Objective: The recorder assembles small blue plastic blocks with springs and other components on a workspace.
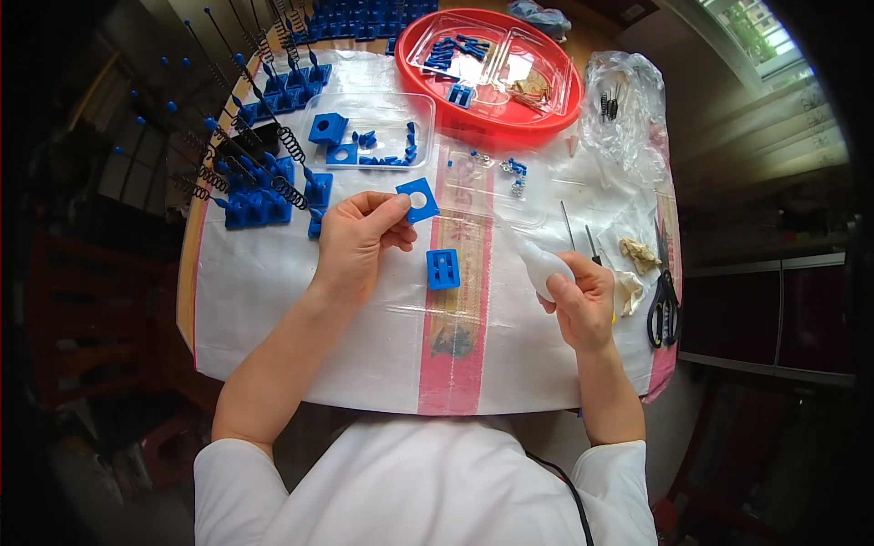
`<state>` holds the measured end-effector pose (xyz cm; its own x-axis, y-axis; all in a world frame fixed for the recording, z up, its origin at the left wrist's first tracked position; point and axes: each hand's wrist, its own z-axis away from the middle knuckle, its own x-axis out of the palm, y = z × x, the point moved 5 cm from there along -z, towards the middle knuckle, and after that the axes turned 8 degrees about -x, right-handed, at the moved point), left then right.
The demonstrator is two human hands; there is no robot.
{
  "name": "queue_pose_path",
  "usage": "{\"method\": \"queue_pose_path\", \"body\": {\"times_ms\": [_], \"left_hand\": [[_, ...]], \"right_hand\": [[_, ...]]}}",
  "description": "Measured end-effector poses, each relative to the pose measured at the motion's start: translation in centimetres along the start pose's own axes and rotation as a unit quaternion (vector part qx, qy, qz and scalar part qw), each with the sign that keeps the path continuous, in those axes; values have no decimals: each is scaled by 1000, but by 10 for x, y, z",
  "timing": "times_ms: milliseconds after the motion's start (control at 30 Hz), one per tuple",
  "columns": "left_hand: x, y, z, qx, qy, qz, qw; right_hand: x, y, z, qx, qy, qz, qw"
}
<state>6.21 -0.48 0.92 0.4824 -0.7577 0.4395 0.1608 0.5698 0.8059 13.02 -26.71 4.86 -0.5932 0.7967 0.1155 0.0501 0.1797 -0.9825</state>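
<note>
Pinched between the thumb and fingers of my left hand (357,235) is a blue square plate (424,211) with a round hole, held above the table. My right hand (583,305) is closed around a whitish squeeze bottle (545,266), its narrow tip pointing away toward the far left. Between the two hands, a small blue box-like block (443,269) with slots in its top rests on the pink-striped sheet. What the bottle contains cannot be made out.
A clear tray (423,109) of small blue parts stands beyond my left hand. Farther back is a red basin (537,127). Blue bases with springs (259,207) crowd the left. Scissors (664,309), screwdrivers (568,226) and a plastic bag (628,118) lie at right.
</note>
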Motion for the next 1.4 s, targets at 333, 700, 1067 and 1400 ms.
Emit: {"method": "queue_pose_path", "body": {"times_ms": [333,700,1067,1400], "left_hand": [[-1,-3,-1,7,-7,-5,1000],[7,-4,5,16,-25,-16,999],[9,-8,3,24,-12,-34,999],[11,-8,6,27,-12,-36,999]], "right_hand": [[-12,-33,-3,-48,15,-15,999],[-91,-25,1,-52,137,178,973],[-124,-15,-47,-12,135,471,871],[-121,-6,-60,-16,114,511,852]]}}
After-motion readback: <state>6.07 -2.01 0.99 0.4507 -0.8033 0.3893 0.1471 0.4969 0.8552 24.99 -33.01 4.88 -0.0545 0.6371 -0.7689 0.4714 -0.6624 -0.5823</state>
